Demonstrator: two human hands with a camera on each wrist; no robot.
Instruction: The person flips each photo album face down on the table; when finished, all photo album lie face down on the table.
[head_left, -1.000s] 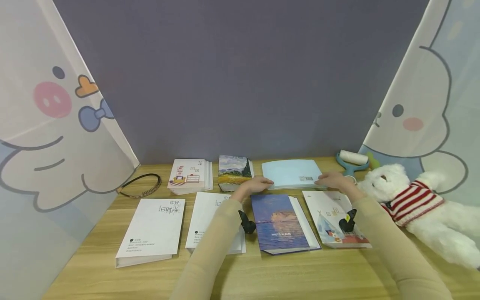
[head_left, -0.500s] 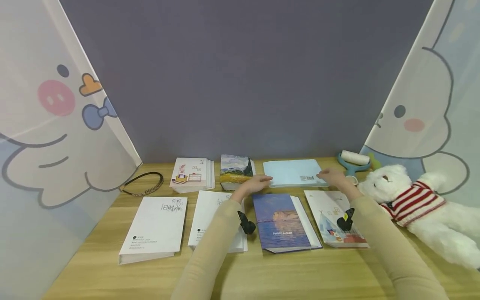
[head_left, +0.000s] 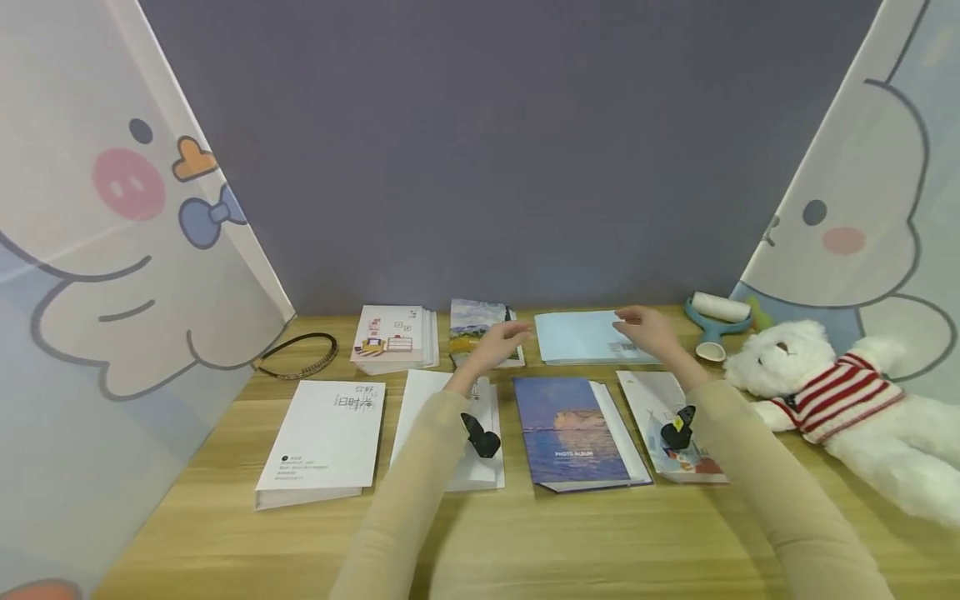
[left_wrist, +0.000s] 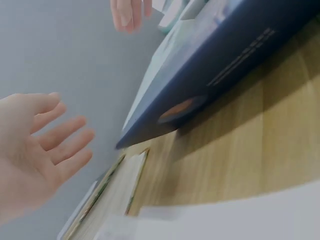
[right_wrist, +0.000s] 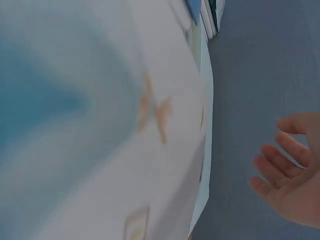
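Observation:
My left hand [head_left: 491,350], fingers relaxed and nothing held, hovers over the front of the painted-landscape album [head_left: 472,321]. In the left wrist view that hand [left_wrist: 40,150] has its fingers spread, with the dark blue photo album [left_wrist: 200,80] to its right. My right hand [head_left: 651,332] hangs over the right side of the light blue album [head_left: 573,340], which lies flat at the back. The right wrist view has the right hand [right_wrist: 290,172] with loosely bent fingers, holding nothing, apart from the white album with a tent picture [right_wrist: 175,165].
In the front row are two white albums, one far left [head_left: 322,442], one [head_left: 416,400] partly under my left forearm, and the blue photo album [head_left: 573,433]. At the back left are a headband [head_left: 303,358] and another album [head_left: 390,337]. A lint roller [head_left: 716,321] and teddy bear [head_left: 847,400] lie right.
Both hands have come up off the edges of the light blue album, rising slightly. The album stays flat in place. The head view has shifted a little, moving the scene rightward and up.

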